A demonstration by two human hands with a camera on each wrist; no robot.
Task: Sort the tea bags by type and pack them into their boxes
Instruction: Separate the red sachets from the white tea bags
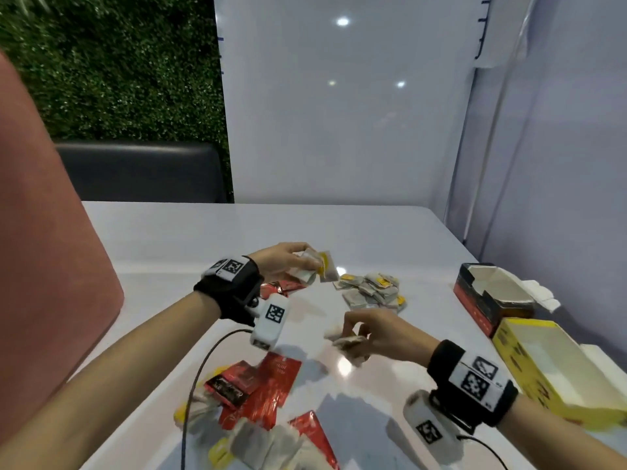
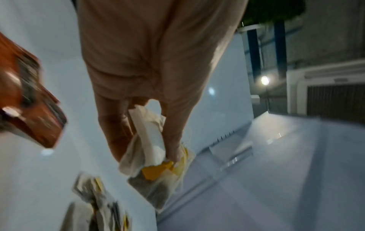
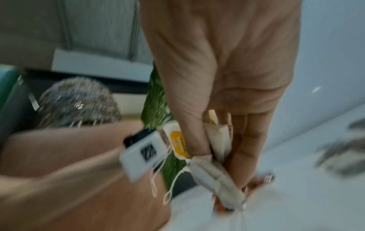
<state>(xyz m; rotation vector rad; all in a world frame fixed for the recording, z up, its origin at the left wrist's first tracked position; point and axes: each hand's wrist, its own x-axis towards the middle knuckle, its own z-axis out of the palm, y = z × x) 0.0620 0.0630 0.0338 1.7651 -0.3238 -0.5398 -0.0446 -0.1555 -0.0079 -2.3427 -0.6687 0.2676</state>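
Tea bags [image 1: 319, 269] bunch in the pinching left hand [image 1: 281, 262] and right hand [image 1: 380, 329]; two boxes [image 1: 488, 300] open.

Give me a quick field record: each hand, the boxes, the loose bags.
left hand: grips yellow-tagged tea bags
right hand: grips a bunch of paper tea bags
red box: open, far right
yellow box: open, near right, looks empty
sorted pile: yellow-tagged bags, table centre
red sachets: unsorted, near edge

Black wristbands [image 1: 234, 293], white tagged cameras [image 1: 271, 320]
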